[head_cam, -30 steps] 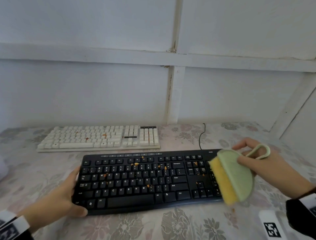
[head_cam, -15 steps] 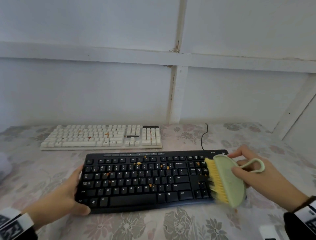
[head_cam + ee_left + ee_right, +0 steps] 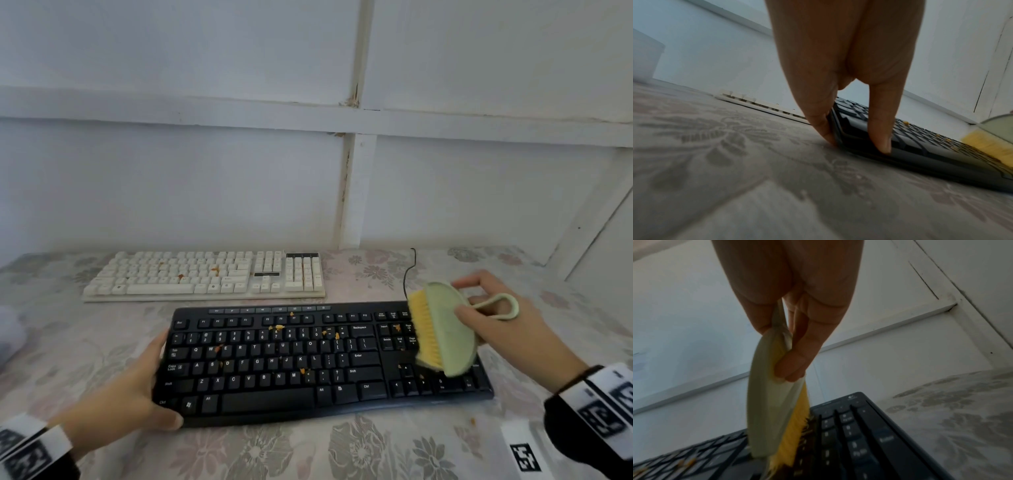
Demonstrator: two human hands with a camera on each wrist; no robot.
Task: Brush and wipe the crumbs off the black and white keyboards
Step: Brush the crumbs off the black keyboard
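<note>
The black keyboard lies near me with orange crumbs scattered over its keys. My left hand braces its left end, straight fingers against the side edge and thumb on the front corner. My right hand pinches a green brush by its back, beside the loop handle. Its yellow bristles touch the keys at the number pad's left side. The white keyboard lies behind, with a few crumbs on it.
A flowered cloth covers the table, and white wall panels close the back and right. The black keyboard's cable runs toward the wall. One crumb lies off the keyboard's right end. A pale object sits far left.
The brush has moved left and away from me, from the keyboard's right edge onto the number pad. My left hand has stayed at the keyboard's left end.
</note>
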